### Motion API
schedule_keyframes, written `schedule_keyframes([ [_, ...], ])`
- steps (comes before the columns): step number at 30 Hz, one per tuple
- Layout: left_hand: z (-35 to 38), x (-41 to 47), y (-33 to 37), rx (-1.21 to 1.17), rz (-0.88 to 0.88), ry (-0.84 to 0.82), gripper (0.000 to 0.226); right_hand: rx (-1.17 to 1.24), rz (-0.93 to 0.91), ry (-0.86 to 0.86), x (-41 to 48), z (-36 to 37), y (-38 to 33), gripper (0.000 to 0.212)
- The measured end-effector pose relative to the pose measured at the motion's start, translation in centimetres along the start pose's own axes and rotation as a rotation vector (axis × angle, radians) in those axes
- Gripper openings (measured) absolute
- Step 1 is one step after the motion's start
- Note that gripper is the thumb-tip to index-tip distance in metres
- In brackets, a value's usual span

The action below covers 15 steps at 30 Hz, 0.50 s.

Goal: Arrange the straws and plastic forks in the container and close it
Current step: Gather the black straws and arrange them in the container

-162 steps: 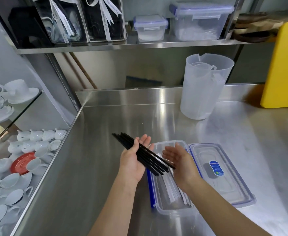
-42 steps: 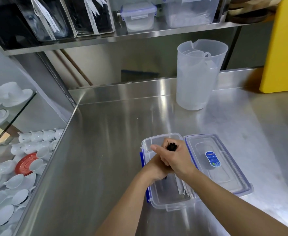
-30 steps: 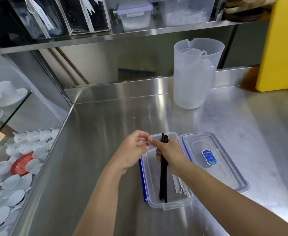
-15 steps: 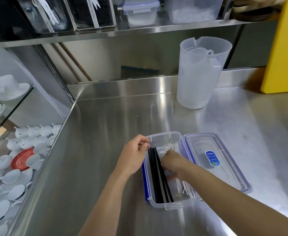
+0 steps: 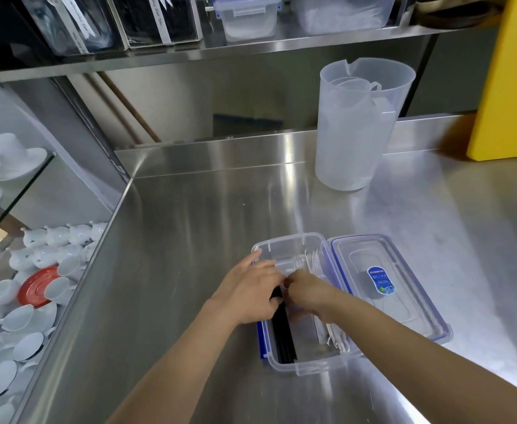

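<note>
Low in the middle of the frame, a clear container (image 5: 309, 364) sits open on the steel surface (image 5: 190, 240). Black straws (image 5: 283, 335) lie along its left side, clear plastic forks (image 5: 307, 260) on its right. The left hand (image 5: 251, 293) presses on the straws, its grip loose; whether the right hand (image 5: 307, 292) grasps anything I cannot tell. The lid (image 5: 404, 301) lies just right of the container.

One container (image 5: 309, 367), one lid (image 5: 404, 301), one pitcher (image 5: 358, 127), two hands (image 5: 251, 293).
</note>
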<state>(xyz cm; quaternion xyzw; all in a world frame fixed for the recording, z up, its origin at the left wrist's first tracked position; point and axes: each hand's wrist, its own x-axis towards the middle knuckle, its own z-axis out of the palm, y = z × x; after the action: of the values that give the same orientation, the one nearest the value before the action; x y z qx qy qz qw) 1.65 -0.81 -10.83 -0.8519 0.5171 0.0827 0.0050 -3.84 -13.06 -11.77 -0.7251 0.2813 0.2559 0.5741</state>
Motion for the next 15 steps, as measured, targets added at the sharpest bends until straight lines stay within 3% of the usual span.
schedule_keyframes([
  [6, -0.1, 1.5, 0.3, 0.253, 0.019, -0.350, 0.042, -0.014, -0.014, 0.016, 0.3, -0.9, 0.7, 0.030],
  [15, 1.0, 1.7, 0.0, 0.155, 0.049, -0.251, 0.036, 0.058, -0.004, -0.025, -0.3, -0.9, 0.9, 0.026],
])
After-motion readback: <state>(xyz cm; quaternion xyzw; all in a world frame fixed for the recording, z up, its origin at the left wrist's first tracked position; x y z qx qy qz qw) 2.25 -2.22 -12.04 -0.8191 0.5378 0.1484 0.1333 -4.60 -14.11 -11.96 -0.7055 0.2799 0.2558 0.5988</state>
